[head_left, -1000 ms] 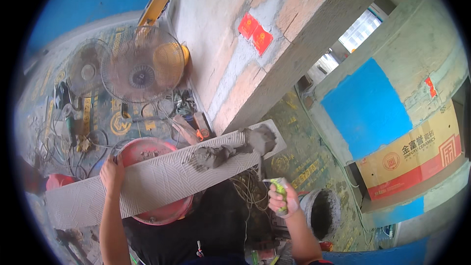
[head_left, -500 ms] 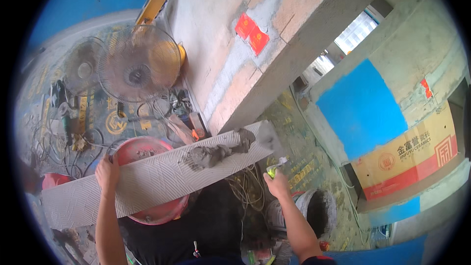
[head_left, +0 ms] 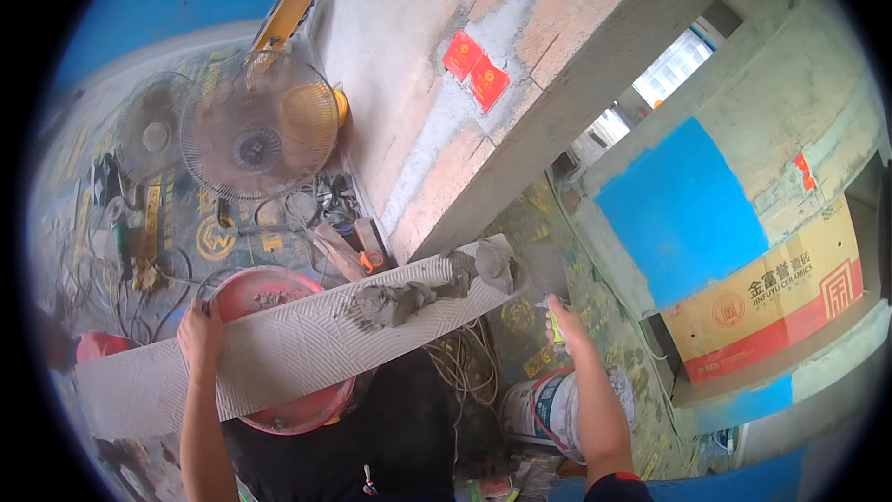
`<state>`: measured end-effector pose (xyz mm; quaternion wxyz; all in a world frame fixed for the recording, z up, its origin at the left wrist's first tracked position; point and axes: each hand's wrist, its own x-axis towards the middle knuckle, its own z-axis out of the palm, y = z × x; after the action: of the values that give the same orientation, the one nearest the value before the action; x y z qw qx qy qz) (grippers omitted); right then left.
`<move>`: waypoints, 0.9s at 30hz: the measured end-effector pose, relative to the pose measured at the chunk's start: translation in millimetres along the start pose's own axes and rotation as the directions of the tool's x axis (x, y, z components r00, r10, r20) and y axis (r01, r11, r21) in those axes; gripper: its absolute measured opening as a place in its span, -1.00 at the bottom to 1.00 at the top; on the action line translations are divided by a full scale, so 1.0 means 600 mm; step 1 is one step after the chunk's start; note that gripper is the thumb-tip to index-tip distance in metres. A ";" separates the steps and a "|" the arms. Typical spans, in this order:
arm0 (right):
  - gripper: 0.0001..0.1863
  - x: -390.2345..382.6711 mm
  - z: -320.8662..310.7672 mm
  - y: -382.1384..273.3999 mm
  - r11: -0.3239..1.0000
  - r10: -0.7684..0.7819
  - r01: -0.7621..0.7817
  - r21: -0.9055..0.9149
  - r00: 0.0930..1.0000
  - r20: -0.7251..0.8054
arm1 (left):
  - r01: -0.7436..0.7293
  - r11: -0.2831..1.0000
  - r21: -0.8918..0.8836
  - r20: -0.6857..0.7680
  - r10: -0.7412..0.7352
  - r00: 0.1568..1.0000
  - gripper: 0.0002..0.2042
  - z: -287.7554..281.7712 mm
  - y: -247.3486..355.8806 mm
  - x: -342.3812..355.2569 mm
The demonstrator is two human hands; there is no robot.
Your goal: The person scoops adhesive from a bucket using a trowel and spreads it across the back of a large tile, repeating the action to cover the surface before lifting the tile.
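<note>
A long grey tile strip (head_left: 279,363) lies aslant across a pink-red basin (head_left: 246,290), its face coated with ridged, combed mortar. My left hand (head_left: 200,339) grips the strip toward its left end, fingers over the far edge. Thick lumps of mortar (head_left: 395,302) sit along the right half, and one more lump (head_left: 495,267) lies at the right end. Just beyond that end, my right hand (head_left: 565,325) is closed round the green handle of a trowel (head_left: 557,328). Motion blurs the trowel's blade, so its shape is unclear.
A bucket (head_left: 548,414) stands below my right forearm, with coiled cable (head_left: 465,363) beside it. Ahead, a wall corner (head_left: 437,214) juts close to the strip. Two fans (head_left: 260,144), cords and tools occupy the floor at left. A large cardboard box (head_left: 771,297) stands at right.
My right hand has moved right and slightly away with the trowel, off the strip's end. A mortar lump now shows there. My left hand stays on the strip.
</note>
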<state>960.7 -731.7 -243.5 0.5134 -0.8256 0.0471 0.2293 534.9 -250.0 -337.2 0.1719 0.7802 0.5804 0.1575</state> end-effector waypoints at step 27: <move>-0.56 -0.326 0.138 -0.080 0.920 -0.390 0.272 0.281 0.686 0.615 | 0.014 0.992 -0.124 -0.023 -0.017 1.000 -0.64 -0.002 -0.021 -0.003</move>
<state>773.9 -668.0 -150.6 0.5968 -0.6393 -0.2681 0.4040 523.3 -248.1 -341.7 0.2140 0.7615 0.5776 0.2014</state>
